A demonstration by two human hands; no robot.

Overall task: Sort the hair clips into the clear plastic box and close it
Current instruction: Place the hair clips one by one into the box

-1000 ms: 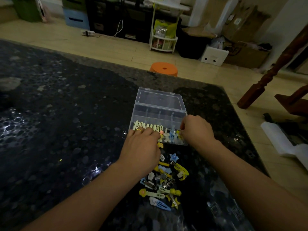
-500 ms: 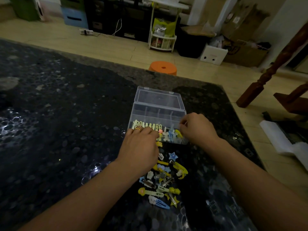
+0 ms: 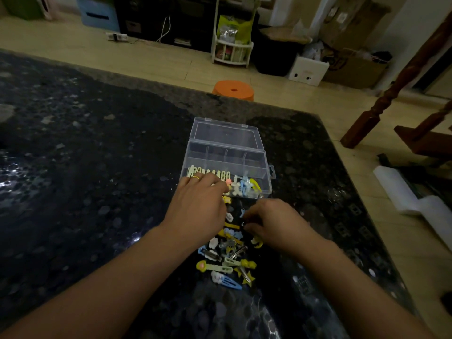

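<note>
A: Any writing legible?
B: None legible. One box [image 3: 227,165] on the table [image 3: 97,192], lid open toward 12 o'clock, long axis 9-to-3.
A: Hands?
B: Left hand [image 3: 198,206] at the box's front row of clips [image 3: 244,187], grasp unclear. Right hand [image 3: 274,223] curled over the loose pile [image 3: 227,260] at 6 o'clock; count uncertain.

My left hand [image 3: 199,206] covers the near-left corner of the box [image 3: 227,165] and some clips there. My right hand [image 3: 271,222] curls over the pile of clips [image 3: 227,258]; whatever my fingertips pinch is hidden. Both forearms run off the bottom edge.
</note>
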